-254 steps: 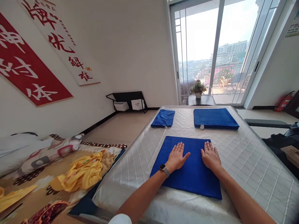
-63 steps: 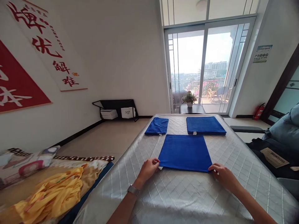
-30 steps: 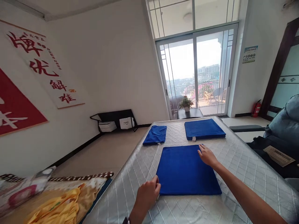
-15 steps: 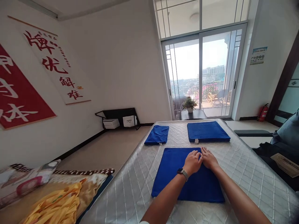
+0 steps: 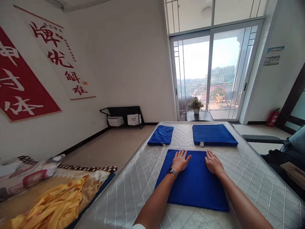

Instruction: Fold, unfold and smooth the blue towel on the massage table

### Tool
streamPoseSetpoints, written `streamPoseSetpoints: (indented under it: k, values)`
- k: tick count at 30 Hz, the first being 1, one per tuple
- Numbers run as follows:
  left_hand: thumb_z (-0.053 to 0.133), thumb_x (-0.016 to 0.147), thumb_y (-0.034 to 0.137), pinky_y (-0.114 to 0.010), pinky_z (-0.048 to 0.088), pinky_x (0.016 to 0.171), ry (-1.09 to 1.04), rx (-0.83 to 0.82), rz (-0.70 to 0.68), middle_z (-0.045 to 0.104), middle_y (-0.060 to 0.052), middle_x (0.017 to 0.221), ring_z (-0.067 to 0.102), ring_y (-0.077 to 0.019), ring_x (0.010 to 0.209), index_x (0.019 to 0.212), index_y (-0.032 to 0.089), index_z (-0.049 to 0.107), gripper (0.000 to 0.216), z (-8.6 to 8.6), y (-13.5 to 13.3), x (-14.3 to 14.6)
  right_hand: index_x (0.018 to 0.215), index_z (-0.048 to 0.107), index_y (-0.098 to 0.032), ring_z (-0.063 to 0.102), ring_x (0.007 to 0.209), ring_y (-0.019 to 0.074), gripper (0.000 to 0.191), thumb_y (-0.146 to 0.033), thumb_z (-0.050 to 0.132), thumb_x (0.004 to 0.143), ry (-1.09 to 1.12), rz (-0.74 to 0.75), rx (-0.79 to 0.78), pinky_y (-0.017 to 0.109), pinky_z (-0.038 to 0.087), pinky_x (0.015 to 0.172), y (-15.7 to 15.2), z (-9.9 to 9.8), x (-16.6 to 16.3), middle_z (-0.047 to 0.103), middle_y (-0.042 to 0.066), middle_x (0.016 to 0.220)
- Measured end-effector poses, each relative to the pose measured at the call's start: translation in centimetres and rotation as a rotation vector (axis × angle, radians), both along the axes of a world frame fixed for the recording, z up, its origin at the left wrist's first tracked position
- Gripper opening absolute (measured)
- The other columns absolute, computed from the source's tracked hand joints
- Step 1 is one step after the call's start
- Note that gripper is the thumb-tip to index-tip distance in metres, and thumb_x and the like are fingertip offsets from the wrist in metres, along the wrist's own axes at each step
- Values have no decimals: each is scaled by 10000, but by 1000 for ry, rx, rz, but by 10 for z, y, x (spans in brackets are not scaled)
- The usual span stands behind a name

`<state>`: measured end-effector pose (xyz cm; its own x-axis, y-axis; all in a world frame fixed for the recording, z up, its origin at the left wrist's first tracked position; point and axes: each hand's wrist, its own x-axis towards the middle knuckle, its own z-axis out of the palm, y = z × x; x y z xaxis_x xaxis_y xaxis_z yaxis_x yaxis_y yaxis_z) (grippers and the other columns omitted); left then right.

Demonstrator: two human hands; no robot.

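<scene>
Two palms flat on the blue towel [image 5: 193, 187] on the bed [image 5: 250, 178].
Left hand [image 5: 180, 160] and right hand [image 5: 213, 163] side by side on the towel's far half, grip of each spread, pinching nothing; neither nearer; towel near-square, long axis perhaps front-to-back.

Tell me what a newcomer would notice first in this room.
The left hand and right hand lie flat on the folded blue towel at the near middle of the silver quilted surface. Beyond it sit a smaller blue towel, left, and a wider blue towel, right. A red banner hangs on the left wall.
</scene>
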<state>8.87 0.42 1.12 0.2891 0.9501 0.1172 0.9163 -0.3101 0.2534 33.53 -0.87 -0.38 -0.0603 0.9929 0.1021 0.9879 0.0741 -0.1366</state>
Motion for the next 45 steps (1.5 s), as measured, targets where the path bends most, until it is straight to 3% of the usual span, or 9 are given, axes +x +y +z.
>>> streamPoseSetpoints:
  k: [4, 8, 28, 32, 34, 37, 39, 42, 45]
  values:
    - [104, 977, 686, -478, 133, 1266, 13, -15, 118, 301, -122, 1662, 196, -288, 1557, 1581, 149, 340, 841, 1, 7, -48, 1573, 319, -28, 190, 1546, 217, 637, -327, 239, 1017, -15, 1, 14, 386, 159, 1250, 0, 0, 0, 266, 140, 1656]
    - [114, 966, 707, -458, 144, 1261, 1, -16, 151, 272, -135, 1669, 193, -287, 1558, 1581, 128, 328, 871, -3, 10, -70, 1576, 316, -33, 198, 1544, 213, 638, -337, 240, 1020, -25, -8, 3, 379, 152, 1250, -1, 1, 0, 264, 134, 1658]
    - [154, 983, 676, -455, 181, 1246, 40, -21, 193, 269, -211, 1655, 196, -323, 1552, 1571, 53, 306, 870, 1, 10, -70, 1597, 226, -12, 127, 1559, 230, 692, -403, 214, 1027, -14, -133, -51, 391, 111, 1251, -16, 9, -20, 191, 141, 1680]
    - [116, 1000, 645, -474, 219, 1243, 70, 133, 243, 311, -227, 1634, 212, -326, 1547, 1553, 29, 340, 857, 12, 4, -33, 1600, 230, -30, 116, 1560, 216, 679, -396, 216, 1028, 23, -153, -50, 387, 95, 1251, -16, 9, -22, 195, 125, 1682]
    - [100, 1007, 631, -461, 242, 1243, 35, 219, 115, 315, -198, 1641, 214, -300, 1550, 1558, 64, 350, 829, 9, -6, 7, 1599, 230, -28, 116, 1560, 218, 678, -394, 215, 1028, 23, -153, -43, 388, 99, 1251, -17, 8, -22, 204, 129, 1679]
    - [104, 1024, 594, -454, 295, 1224, -22, 159, -195, 395, -180, 1607, 301, -269, 1523, 1574, 83, 315, 779, -4, -26, 72, 1601, 226, -29, 121, 1560, 219, 659, -347, 232, 1023, -13, -118, -28, 386, 115, 1248, -19, 7, -19, 202, 136, 1679]
    - [102, 1030, 561, -447, 282, 1231, -48, 131, -276, 378, -183, 1615, 308, -261, 1520, 1586, 71, 274, 760, -14, -38, 101, 1600, 236, -34, 138, 1557, 219, 642, -281, 255, 1008, -45, -83, -28, 382, 132, 1244, -21, 7, -16, 197, 137, 1680]
    - [122, 1028, 564, -459, 242, 1248, -60, 112, -266, 352, -172, 1630, 282, -268, 1531, 1584, 84, 293, 754, -19, -46, 103, 1591, 252, -16, 162, 1553, 236, 640, -277, 258, 1007, -64, -74, -32, 393, 148, 1240, -21, 8, -16, 205, 156, 1675]
    - [135, 1023, 599, -491, 232, 1249, -30, 91, -201, 337, -157, 1639, 255, -272, 1540, 1570, 121, 346, 757, -14, -42, 68, 1589, 253, -10, 149, 1555, 241, 659, -354, 233, 1027, -41, -112, -23, 402, 135, 1244, -19, 9, -18, 222, 162, 1670]
